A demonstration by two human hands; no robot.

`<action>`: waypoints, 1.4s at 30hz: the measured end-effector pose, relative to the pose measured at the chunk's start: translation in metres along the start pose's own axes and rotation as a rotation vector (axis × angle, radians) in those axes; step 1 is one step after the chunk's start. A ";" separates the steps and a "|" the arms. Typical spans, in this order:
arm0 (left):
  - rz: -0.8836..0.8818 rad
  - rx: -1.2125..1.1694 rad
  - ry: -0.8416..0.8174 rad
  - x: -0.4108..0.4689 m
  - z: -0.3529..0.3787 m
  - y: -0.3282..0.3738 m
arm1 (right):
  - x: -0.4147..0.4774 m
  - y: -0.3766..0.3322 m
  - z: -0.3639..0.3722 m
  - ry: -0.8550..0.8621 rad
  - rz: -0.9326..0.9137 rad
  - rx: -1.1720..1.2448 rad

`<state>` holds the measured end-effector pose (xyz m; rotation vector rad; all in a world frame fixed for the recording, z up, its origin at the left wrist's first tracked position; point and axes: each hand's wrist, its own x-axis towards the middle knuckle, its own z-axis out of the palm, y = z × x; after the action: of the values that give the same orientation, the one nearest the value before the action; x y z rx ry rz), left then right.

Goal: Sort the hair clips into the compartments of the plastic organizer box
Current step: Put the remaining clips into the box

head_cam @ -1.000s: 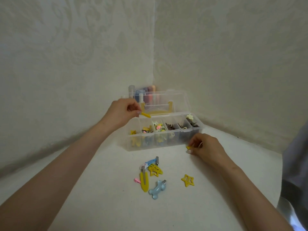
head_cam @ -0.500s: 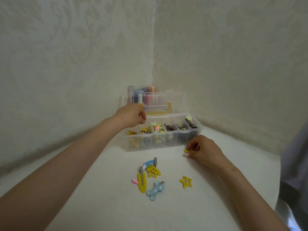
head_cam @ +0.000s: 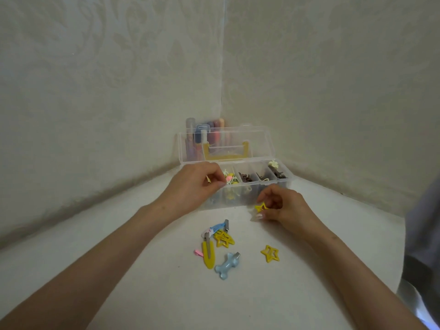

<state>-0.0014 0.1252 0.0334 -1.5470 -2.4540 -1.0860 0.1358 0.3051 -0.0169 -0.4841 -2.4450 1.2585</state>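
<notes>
Head view: clear plastic organizer box (head_cam: 281, 186) partly filled, six loose clips (head_cam: 209, 254) waiting on the bench (head_cam: 238, 301). Right hand (head_cam: 289, 208) fingers pinch a yellow star-shaped hair clip (head_cam: 261, 207) at the box's 5 o'clock; left hand (head_cam: 192, 184) curls over its 9 o'clock end, hold unclear.

The light is dim, soft and even, with a grey-green cast. The only bright spot is a bluish patch (head_cam: 426, 319) at the near right corner. A broad soft shadow runs along the foot of the walls (head_cam: 95, 91), and faint ones lie under the loose clips (head_cam: 220, 246) on the table (head_cam: 119, 246). The box (head_cam: 240, 198) shows no hard glare. Focus is soft throughout: the wallpaper is hazy, the box contents smear together, and the star clip (head_cam: 261, 207) in the right hand (head_cam: 285, 208) is blurred. Wide-angle distortion bends the wall corner and stretches the forearms at the near edges.
</notes>
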 end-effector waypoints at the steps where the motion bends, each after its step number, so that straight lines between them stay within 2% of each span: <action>1: 0.002 -0.031 -0.024 -0.001 0.002 0.000 | -0.001 -0.003 0.001 -0.017 -0.007 0.115; 5: -0.032 -0.061 -0.143 -0.005 0.017 0.004 | -0.006 -0.016 -0.001 -0.108 -0.072 0.414; 9: -0.052 -0.103 -0.187 -0.008 0.031 0.011 | -0.010 -0.023 0.000 -0.149 -0.062 0.504; 14: -0.023 -0.127 -0.165 -0.010 0.036 0.013 | -0.009 -0.024 0.002 -0.143 -0.074 0.451; 18: -0.030 -0.144 -0.171 -0.010 0.032 0.014 | -0.007 -0.020 0.001 -0.192 -0.049 0.301; 24: -0.035 -0.165 -0.112 -0.007 0.021 0.013 | -0.013 -0.014 -0.019 -0.552 0.027 0.025; 27: -0.028 -0.156 -0.054 -0.003 0.009 0.010 | -0.016 -0.014 -0.022 -0.652 0.027 -0.099; 29: -0.037 -0.168 0.011 0.002 -0.001 0.004 | -0.015 -0.013 -0.016 -0.621 0.008 -0.140; 33: -0.079 -0.171 0.155 0.009 -0.021 -0.014 | -0.009 -0.008 0.001 -0.363 -0.042 -0.187; 36: -0.136 -0.084 0.223 0.013 -0.026 -0.030 | -0.006 -0.007 0.010 -0.227 -0.078 -0.318; 42: -0.258 0.036 0.263 0.013 -0.019 -0.053 | -0.008 -0.011 0.019 -0.115 -0.109 -0.402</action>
<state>-0.0566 0.1114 0.0242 -1.0201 -2.5166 -1.1858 0.1322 0.2821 -0.0196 -0.3799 -2.7908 0.7700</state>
